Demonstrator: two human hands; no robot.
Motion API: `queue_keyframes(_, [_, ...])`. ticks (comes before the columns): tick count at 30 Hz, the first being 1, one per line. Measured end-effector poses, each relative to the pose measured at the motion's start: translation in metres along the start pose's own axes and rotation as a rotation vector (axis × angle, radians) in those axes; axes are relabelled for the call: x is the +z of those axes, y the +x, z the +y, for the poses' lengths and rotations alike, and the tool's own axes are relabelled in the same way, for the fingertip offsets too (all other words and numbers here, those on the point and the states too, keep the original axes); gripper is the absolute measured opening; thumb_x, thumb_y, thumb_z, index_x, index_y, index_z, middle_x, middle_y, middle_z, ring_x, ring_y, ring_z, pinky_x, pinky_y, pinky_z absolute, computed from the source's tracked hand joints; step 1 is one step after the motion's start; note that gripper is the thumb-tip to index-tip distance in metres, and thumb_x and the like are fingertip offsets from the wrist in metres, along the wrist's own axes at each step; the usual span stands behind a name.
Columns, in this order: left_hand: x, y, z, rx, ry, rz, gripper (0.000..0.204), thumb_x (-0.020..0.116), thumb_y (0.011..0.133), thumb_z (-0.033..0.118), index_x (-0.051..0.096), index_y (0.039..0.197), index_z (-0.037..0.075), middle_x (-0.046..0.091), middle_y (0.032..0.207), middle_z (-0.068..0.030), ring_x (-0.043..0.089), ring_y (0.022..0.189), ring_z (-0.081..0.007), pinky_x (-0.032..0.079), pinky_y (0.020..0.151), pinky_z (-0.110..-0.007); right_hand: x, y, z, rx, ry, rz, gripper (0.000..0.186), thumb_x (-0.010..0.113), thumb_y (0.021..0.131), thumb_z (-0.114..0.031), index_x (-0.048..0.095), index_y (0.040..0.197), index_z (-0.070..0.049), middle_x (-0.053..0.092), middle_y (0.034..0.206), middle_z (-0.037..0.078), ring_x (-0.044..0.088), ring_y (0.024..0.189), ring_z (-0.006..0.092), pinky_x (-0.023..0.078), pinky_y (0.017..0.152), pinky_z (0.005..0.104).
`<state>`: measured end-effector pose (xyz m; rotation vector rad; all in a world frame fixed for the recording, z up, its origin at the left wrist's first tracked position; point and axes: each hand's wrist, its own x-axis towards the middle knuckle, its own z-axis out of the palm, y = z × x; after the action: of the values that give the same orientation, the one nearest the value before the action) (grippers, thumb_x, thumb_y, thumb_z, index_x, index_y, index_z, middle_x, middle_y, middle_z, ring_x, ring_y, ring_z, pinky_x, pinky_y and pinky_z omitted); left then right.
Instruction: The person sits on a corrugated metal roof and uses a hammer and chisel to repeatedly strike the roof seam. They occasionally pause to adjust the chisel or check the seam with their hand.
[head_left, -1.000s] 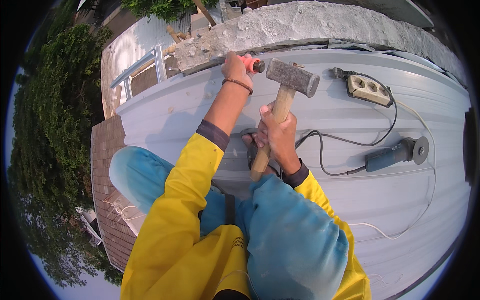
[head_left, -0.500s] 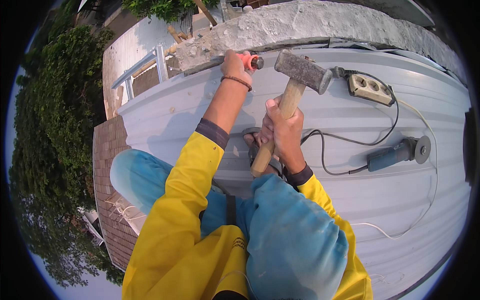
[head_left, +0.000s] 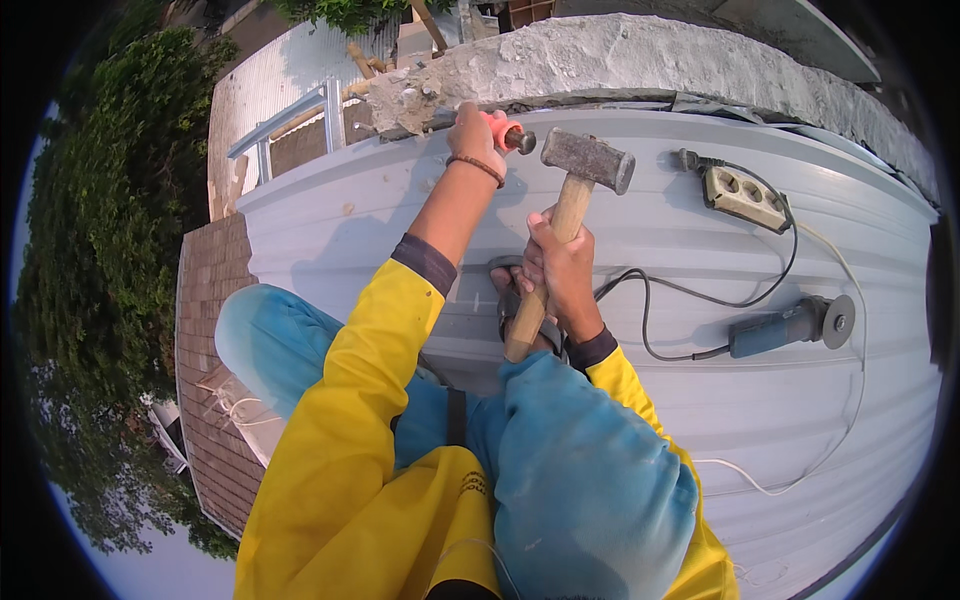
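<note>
My left hand (head_left: 474,137) is wrapped round a chisel (head_left: 514,138) with an orange grip and a dark metal striking end pointing right. The hand is at the broken edge of a rough concrete wall (head_left: 620,55); the chisel's far end is hidden behind my fingers. In my right hand (head_left: 562,262) is a sledgehammer (head_left: 588,163) with a blocky, worn steel head and a wooden handle. The hammer's head hangs just right of the chisel's butt, apart from it. Below, my sandalled foot (head_left: 508,285) shows beside the handle.
A corrugated metal roof (head_left: 620,430) lies under me. To the right are a blue angle grinder (head_left: 785,328) with a disc and a power strip (head_left: 745,198) with a plug beside it; cables loop between. At left are a metal frame (head_left: 300,125), a tiled roof (head_left: 215,370) and trees (head_left: 110,260).
The hammer's head has moved slightly left and down, nearer the chisel's butt. Both hands keep their grips, and the view has shifted a little.
</note>
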<state>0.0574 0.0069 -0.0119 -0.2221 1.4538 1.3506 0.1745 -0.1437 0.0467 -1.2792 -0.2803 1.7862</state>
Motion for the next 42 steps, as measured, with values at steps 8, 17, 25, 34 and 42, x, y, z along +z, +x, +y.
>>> queue_keyframes(8, [-0.009,-0.019,0.014,0.096,-0.088,0.022,0.024,0.052,0.097,0.025,0.047,0.097,0.002,0.049,0.084,-0.0081,0.055,0.069,-0.0218,0.056,0.057,-0.041,0.014,-0.013,-0.022,-0.14,-0.083,0.044,0.022,0.069,0.095,-0.016,0.05,0.092,-0.005,0.045,0.061,-0.001,0.042,0.045,0.0077,0.036,0.039,0.0264])
queue_keyframes(17, [-0.02,0.0,0.016,0.019,-0.117,-0.036,0.022,0.055,0.094,0.023,0.048,0.097,0.003,0.048,0.088,-0.0077,0.057,0.077,-0.0211,0.055,0.062,-0.04,0.011,-0.02,-0.041,-0.311,-0.093,0.072,0.027,0.069,0.097,-0.021,0.046,0.092,-0.008,0.039,0.061,-0.001,0.036,0.044,0.0076,0.036,0.039,0.0266])
queue_keyframes(25, [-0.023,-0.031,-0.002,0.015,-0.049,0.0,0.025,0.056,0.097,0.028,0.05,0.096,0.004,0.05,0.087,-0.006,0.06,0.076,-0.0194,0.058,0.065,-0.038,0.015,-0.024,-0.039,-0.299,-0.112,0.068,0.029,0.069,0.097,-0.022,0.045,0.093,-0.007,0.04,0.064,-0.001,0.038,0.046,0.0082,0.037,0.04,0.0271])
queue_keyframes(34, [-0.022,-0.003,0.005,-0.054,-0.135,-0.079,0.025,0.058,0.097,0.025,0.048,0.1,0.003,0.051,0.091,-0.0085,0.058,0.078,-0.0229,0.059,0.068,-0.046,0.022,-0.038,-0.048,-0.575,-0.101,0.018,0.025,0.062,0.102,-0.021,0.042,0.094,-0.008,0.038,0.061,-0.001,0.037,0.046,0.008,0.037,0.042,0.0274])
queue_keyframes(42, [-0.028,0.015,0.015,-0.126,-0.196,-0.131,0.026,0.057,0.094,0.025,0.051,0.102,0.001,0.054,0.095,-0.0086,0.063,0.084,-0.0221,0.061,0.071,-0.045,0.054,-0.014,0.002,-0.355,-0.116,0.026,0.019,0.061,0.102,-0.015,0.047,0.095,-0.005,0.046,0.061,0.001,0.042,0.046,0.0081,0.039,0.042,0.0265])
